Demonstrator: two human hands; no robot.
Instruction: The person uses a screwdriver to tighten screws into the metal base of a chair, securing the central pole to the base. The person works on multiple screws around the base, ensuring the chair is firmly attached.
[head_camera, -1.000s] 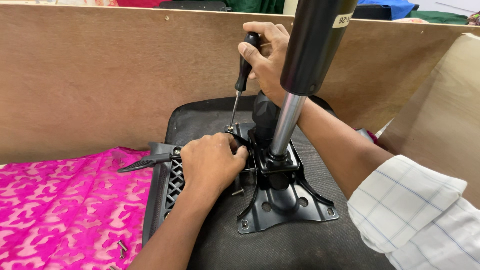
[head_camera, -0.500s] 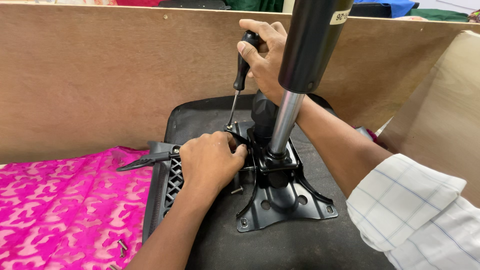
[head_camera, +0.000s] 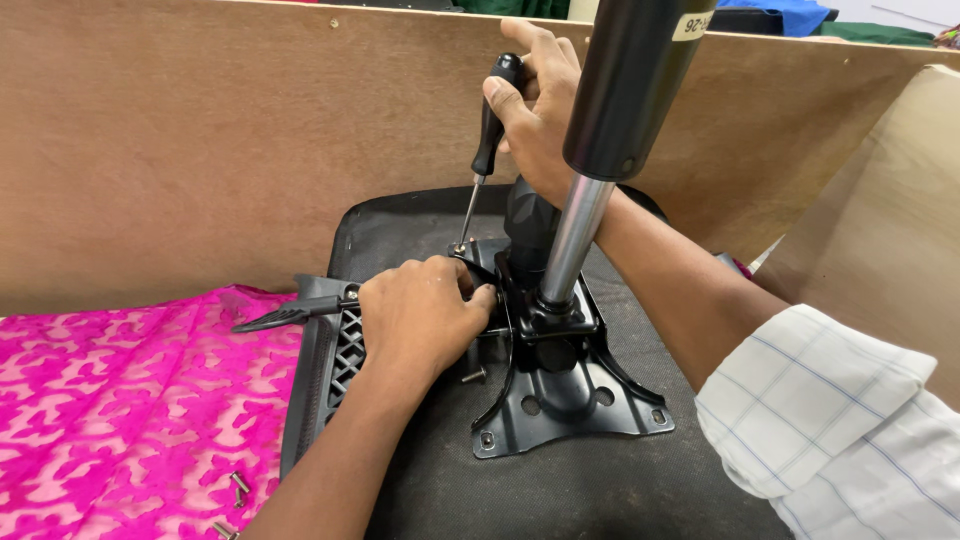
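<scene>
- A screw (head_camera: 458, 247) is being driven at the black mechanism plate (head_camera: 560, 400) with the screwdriver (head_camera: 487, 140), gripped closed by the right hand (head_camera: 535, 110).
- The plate is being steadied by the left hand (head_camera: 420, 315), its grip curled, apparently around nothing.
- One loose bolt (head_camera: 474, 377) is lying unfitted on the seat underside (head_camera: 560, 480).

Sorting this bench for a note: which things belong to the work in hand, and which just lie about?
In hand: right hand gripping screwdriver; left hand on black metal plate; gas cylinder; seat underside.
Lying about: pink cloth; loose screws; wooden board.

Small cream label (head_camera: 693, 24) atop black cylinder (head_camera: 630, 90)
</scene>
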